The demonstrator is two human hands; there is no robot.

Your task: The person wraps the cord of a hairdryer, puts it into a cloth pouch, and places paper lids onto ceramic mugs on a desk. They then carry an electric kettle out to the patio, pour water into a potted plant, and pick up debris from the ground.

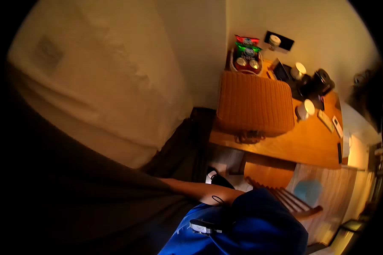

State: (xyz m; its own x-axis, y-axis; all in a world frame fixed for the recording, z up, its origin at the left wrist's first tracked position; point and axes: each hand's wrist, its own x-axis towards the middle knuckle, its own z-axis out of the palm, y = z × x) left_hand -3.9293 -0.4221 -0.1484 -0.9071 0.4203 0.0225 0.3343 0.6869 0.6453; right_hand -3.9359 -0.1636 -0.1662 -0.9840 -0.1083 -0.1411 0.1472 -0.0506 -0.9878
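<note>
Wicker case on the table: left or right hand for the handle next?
Probably right: the wicker case and its handle sit right of centre, handle on the near side. Neither hand shows; the one visible forearm meets blue fabric, so this is tentative.

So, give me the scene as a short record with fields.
surface: wooden table
main item: wicker case, on the table
past the case: green bag, red bag, two cans
right of the case: white cup, black kettle, two remotes
seat: chair, at the table edge
person: bare arm between blue cloth and dark cloth
hands: neither visible
</note>
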